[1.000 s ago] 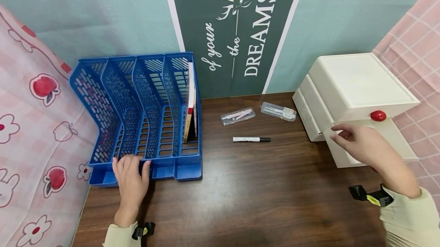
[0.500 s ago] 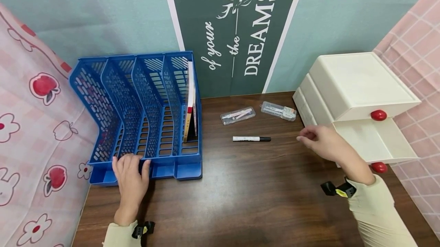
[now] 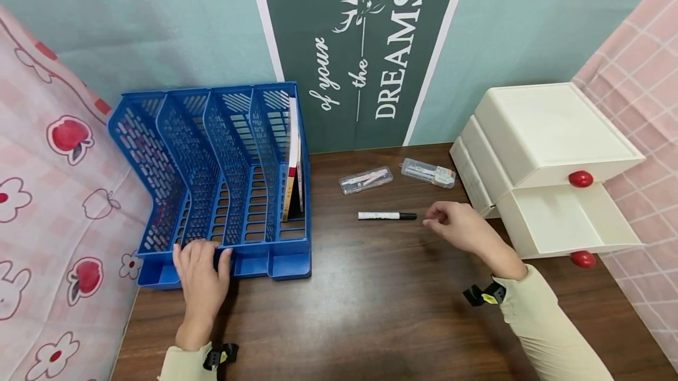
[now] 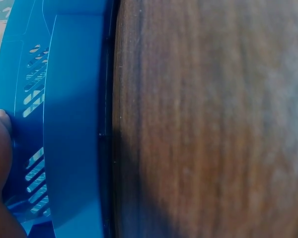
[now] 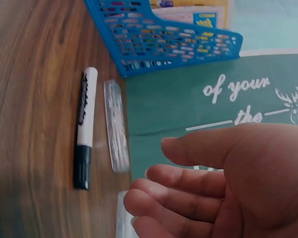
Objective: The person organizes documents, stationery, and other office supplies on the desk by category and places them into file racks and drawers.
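Observation:
My left hand [image 3: 200, 278] rests on the front edge of a blue file rack [image 3: 233, 248], fingers over its lip. In the left wrist view a thumb lies against the rack's blue wall [image 4: 74, 119]. My right hand [image 3: 458, 225] hovers above the table, fingers loosely bent and holding nothing, just right of a marker's black cap. That white marker [image 3: 378, 215] lies flat on the wood. Behind it are two clear plastic cases, one with pinkish items [image 3: 366, 181], the other with compass-like tools [image 3: 428, 173]. The right wrist view shows the marker [image 5: 86, 124] beside the parted thumb and fingers.
A white drawer unit [image 3: 561, 128] stands at the right, its lower drawer [image 3: 577, 216] pulled out, with red knobs [image 3: 581, 179]. Thin books [image 3: 291, 163] stand in the rack's right slot. A printed cloth [image 3: 365, 57] hangs behind the brown table [image 3: 339, 310].
My right hand has moved left from over the pulled-out drawer to beside the marker's cap. My left hand stays on the rack's front edge.

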The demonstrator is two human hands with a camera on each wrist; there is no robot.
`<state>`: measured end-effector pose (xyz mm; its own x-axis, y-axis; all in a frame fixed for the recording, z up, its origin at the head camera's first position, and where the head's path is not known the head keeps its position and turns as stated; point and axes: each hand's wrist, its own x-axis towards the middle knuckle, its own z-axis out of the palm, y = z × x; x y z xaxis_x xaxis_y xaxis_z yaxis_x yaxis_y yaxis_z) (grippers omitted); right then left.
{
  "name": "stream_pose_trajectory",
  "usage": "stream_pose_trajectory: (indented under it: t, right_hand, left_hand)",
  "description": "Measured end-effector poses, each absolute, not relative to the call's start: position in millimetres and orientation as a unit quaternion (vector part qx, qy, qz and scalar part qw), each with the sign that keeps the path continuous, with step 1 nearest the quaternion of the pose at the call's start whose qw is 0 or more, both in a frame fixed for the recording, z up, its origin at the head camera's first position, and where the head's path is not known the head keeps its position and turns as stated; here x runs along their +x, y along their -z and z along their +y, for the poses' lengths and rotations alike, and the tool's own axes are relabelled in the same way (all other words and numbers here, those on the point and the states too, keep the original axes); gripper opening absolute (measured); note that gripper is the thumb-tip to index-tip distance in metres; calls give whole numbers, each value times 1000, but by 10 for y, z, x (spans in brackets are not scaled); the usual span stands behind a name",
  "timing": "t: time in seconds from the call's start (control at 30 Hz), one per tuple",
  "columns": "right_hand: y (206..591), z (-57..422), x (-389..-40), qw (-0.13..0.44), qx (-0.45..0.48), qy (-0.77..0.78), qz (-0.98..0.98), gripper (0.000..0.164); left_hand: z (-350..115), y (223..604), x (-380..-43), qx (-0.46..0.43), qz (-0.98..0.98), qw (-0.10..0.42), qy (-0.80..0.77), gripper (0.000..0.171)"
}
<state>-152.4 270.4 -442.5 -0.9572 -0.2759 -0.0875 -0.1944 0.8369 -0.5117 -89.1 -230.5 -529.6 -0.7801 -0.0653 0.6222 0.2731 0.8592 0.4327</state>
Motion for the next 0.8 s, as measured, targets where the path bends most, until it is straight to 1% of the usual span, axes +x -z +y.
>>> stream_pose_trajectory:
  t: [0.27, 0.4, 0.53, 0.8]
  right_hand:
    - [4537, 2506, -1588, 98, -122, 269, 950, 12]
    - [4620, 2419, -1620, 111, -126, 276, 946, 23]
    - [4712, 2327, -1650, 125, -131, 283, 942, 36]
    - [4881, 2203, -1707, 147, -125, 274, 942, 51]
  left_hand:
    - [-2300, 5296, -886, -56, -907, 325, 260, 27]
    - [-2303, 5298, -885, -56, -906, 329, 259, 30]
    - [-2308, 5297, -893, -56, -906, 331, 259, 28]
    - [-2306, 5300, -891, -55, -908, 324, 260, 26]
